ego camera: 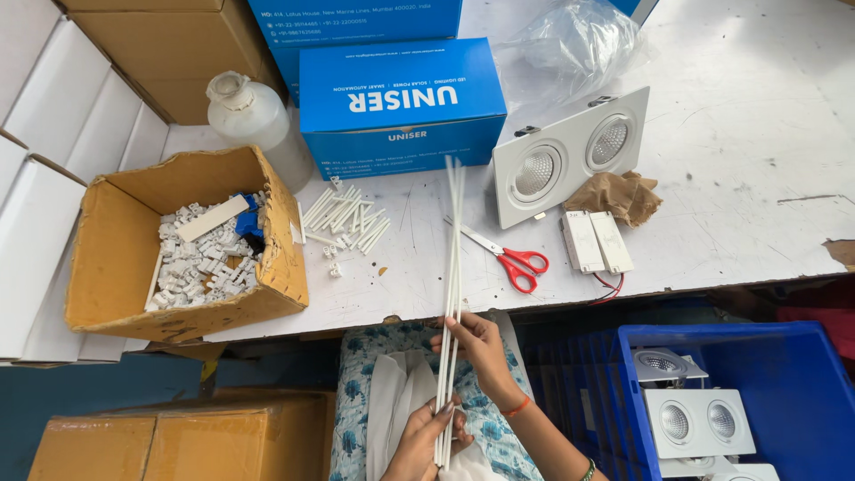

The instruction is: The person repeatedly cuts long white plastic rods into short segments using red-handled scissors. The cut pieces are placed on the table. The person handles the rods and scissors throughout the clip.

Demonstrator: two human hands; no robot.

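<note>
Both hands are gripping one bundle of long white sleeves [452,267]. The left hand [426,436] is pinching the bundle's near end, fingers closed around it. The right hand [476,347] is closing on it a little higher, thumb and fingers squaring the strands together. The bundle is standing out over the white table [730,178], its far tips reaching almost to the blue carton [401,98].

Left of the bundle, a pile of short cut white pieces [346,218] is lying on the table; judging by that, some cutting is already done and these full lengths are waiting. Red-handled scissors [509,256] are lying idle just right of the bundle. Further left, a cardboard box [116,258] is holding small white connectors [198,267]. Right of the bundle, a twin white downlight [570,151] is resting face-up.
</note>
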